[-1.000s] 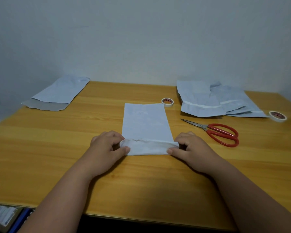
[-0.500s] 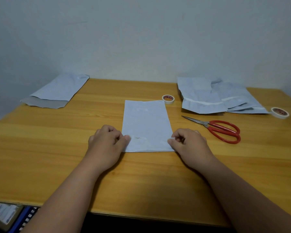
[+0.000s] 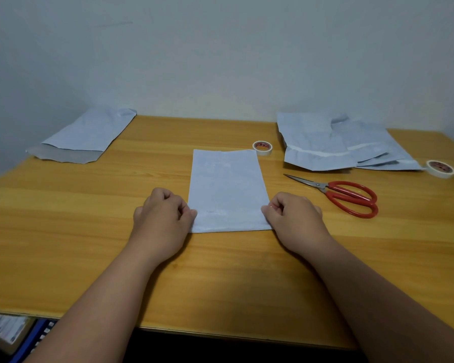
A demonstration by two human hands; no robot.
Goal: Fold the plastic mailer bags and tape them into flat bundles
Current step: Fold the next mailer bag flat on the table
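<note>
A pale blue mailer bag is being held flat on the wooden table, pinched at its near corners: the left edge by the curled left hand, the right edge by the curled right hand. Whether anything is lying inside it cannot be told. Beyond the right hand, red scissors, a heap of bags and two tape rolls are lying. Far beyond the left hand, another bag is resting against a plain wall.
</note>
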